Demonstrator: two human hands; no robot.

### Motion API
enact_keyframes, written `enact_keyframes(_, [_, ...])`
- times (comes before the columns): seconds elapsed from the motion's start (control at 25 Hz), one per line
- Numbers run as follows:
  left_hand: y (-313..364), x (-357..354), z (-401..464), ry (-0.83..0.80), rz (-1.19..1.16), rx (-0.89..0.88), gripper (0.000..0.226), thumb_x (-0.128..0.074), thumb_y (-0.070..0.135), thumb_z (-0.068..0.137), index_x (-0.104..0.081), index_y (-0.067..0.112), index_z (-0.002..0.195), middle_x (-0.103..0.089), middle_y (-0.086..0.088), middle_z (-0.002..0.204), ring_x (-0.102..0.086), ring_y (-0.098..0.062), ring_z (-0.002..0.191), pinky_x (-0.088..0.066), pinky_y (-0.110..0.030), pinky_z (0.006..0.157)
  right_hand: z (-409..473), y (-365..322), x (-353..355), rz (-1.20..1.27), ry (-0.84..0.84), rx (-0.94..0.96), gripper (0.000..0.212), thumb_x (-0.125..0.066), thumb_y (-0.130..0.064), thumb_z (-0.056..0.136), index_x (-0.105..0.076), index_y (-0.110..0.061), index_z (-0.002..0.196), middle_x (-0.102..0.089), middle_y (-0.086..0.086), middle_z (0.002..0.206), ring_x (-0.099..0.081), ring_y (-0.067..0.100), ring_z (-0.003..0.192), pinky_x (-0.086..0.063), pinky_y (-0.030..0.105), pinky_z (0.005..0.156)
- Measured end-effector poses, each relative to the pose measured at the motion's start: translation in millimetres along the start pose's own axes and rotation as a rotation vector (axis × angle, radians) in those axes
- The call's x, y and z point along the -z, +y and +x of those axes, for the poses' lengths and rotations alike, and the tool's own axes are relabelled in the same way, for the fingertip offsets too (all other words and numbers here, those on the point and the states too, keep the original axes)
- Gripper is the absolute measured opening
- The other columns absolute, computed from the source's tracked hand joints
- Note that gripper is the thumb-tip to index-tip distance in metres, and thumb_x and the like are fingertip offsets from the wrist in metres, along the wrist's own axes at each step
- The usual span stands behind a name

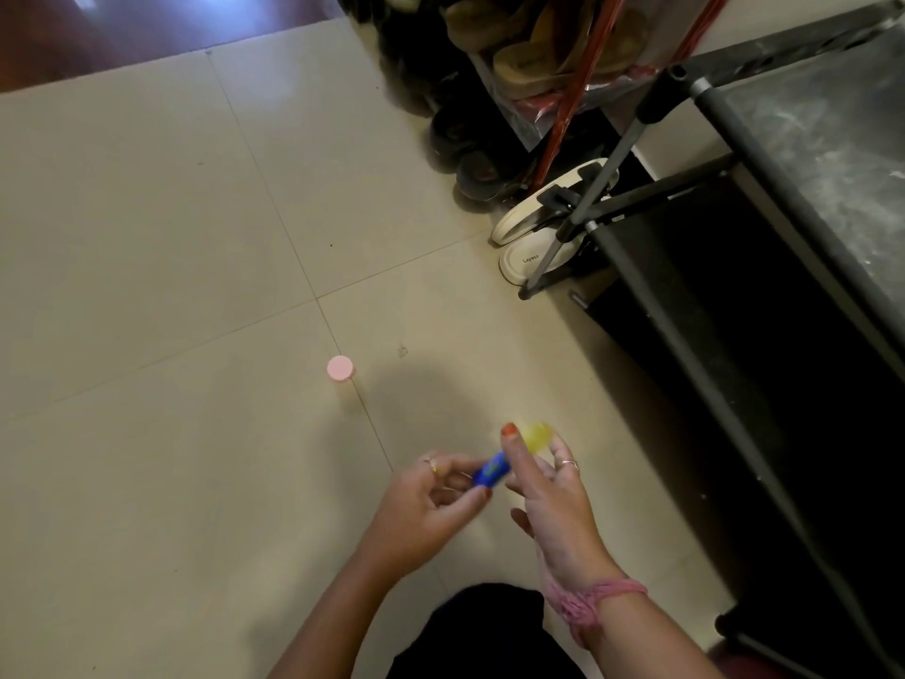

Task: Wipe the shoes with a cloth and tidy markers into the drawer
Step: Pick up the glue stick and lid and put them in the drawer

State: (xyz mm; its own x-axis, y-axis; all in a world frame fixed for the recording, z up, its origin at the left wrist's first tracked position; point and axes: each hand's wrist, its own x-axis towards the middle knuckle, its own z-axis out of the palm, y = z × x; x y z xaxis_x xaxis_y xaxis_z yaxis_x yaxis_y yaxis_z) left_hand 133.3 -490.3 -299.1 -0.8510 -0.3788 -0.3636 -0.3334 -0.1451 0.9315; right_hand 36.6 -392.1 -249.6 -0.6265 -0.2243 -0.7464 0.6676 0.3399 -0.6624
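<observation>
Low in the middle of the head view, my left hand (431, 502) pinches a short blue marker (491, 471) between thumb and fingers. My right hand (548, 487) is just right of it, holding a blurred yellow object (535, 435) in its fingers, index finger raised. The two hands are close together above the tiled floor. A pair of white sandals (526, 223) lies on the floor under a grey rack (725, 120). Dark and tan shoes (519, 56) are stacked at the top. No cloth or drawer is in view.
A small jar with a pink lid (340, 370) stands on the cream floor tiles (171, 286) left of my hands. The grey metal rack with a dark shelf fills the right side. Red poles (573, 95) lean by the shoes. My dark-clothed knee (480, 634) is at the bottom.
</observation>
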Motion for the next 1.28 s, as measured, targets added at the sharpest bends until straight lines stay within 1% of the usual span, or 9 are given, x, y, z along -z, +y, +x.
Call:
enact_keyframes(0.12, [11,14,1,-0.263,0.124,-0.102,0.027,-0.073,0.034,0.08,-0.072,0.025,0.106,-0.067,0.005,0.099,-0.069,-0.011,0.09,-0.055,-0.027,0.085,-1,1,-3,-0.019,-0.007,0.084,0.034,-0.06,-0.033,0.09,-0.053,-0.027,0.122,-0.075,-0.008,0.093,-0.066,0.005,0.091,-0.048,0.022,0.071])
enact_keyframes(0.24, [-10,41,40,-0.04,0.579,-0.149,0.04,-0.064,0.033,0.09,-0.061,0.018,0.127,-0.054,0.0,0.134,-0.053,-0.014,0.124,-0.039,-0.029,0.107,-1,0,5,0.006,0.073,0.123,0.015,-0.056,-0.029,0.094,-0.056,-0.025,0.108,-0.075,-0.011,0.089,-0.068,0.007,0.093,-0.047,0.024,0.067])
enact_keyframes(0.36, [-43,82,85,0.133,1.074,0.133,0.058,-0.051,0.028,0.097,-0.029,0.011,0.148,-0.009,-0.011,0.16,-0.014,-0.026,0.147,-0.017,-0.038,0.118,1,-1,18,0.043,0.13,0.13,0.014,-0.055,-0.029,0.095,-0.057,-0.021,0.106,-0.075,-0.011,0.089,-0.069,0.007,0.092,-0.045,0.025,0.066])
enact_keyframes(0.44, [-62,100,102,0.118,1.168,0.311,0.067,-0.047,0.03,0.097,-0.014,0.014,0.153,0.007,-0.008,0.162,0.002,-0.027,0.149,-0.011,-0.048,0.118,-2,-3,21,0.06,0.131,0.129,0.013,-0.055,-0.031,0.094,-0.057,-0.024,0.105,-0.075,-0.011,0.092,-0.07,0.007,0.091,-0.044,0.027,0.069])
enact_keyframes(0.6, [-84,116,129,0.133,1.171,0.399,0.061,-0.033,0.019,0.099,-0.008,0.02,0.154,0.008,-0.002,0.162,0.005,-0.027,0.149,-0.01,-0.054,0.118,1,-10,19,0.133,0.1,0.161,0.012,-0.056,-0.032,0.092,-0.058,-0.025,0.102,-0.075,-0.006,0.093,-0.071,0.005,0.083,-0.045,0.029,0.07])
enact_keyframes(0.72, [-86,118,134,0.123,1.137,0.433,0.05,-0.026,0.011,0.1,-0.025,0.015,0.149,-0.003,-0.005,0.161,-0.012,-0.033,0.146,-0.023,-0.051,0.113,1,-17,12,0.185,0.095,0.206,0.014,-0.057,-0.031,0.091,-0.058,-0.023,0.103,-0.076,-0.003,0.093,-0.072,0.007,0.085,-0.047,0.03,0.071])
enact_keyframes(0.88, [-99,117,103,0.299,1.116,0.294,0.033,-0.041,-0.002,0.095,-0.057,0.008,0.122,-0.042,-0.012,0.13,-0.046,-0.034,0.107,-0.047,-0.039,0.086,-3,-21,3,0.215,0.093,0.21,0.013,-0.057,-0.029,0.091,-0.058,-0.022,0.102,-0.076,-0.002,0.092,-0.072,0.009,0.085,-0.049,0.031,0.074])
enact_keyframes(1.12, [-89,90,36,0.518,0.818,0.139,0.046,-0.074,0.0,0.074,-0.065,0.0,0.118,-0.059,-0.02,0.111,-0.049,-0.041,0.094,-0.044,-0.045,0.085,-11,-24,11,0.27,0.031,0.059,0.014,-0.059,-0.035,0.09,-0.057,-0.022,0.096,-0.075,-0.005,0.092,-0.072,0.007,0.088,-0.057,0.042,0.078])
enact_keyframes(1.28, [-49,58,-14,0.549,0.649,-0.05,0.049,-0.082,-0.006,0.064,-0.07,0.003,0.11,-0.056,-0.015,0.1,-0.055,-0.036,0.091,-0.042,-0.036,0.085,-21,-38,24,0.384,-0.043,-0.069,0.011,-0.064,-0.028,0.088,-0.059,-0.018,0.089,-0.064,-0.001,0.072,-0.068,0.009,0.069,-0.059,0.042,0.067])
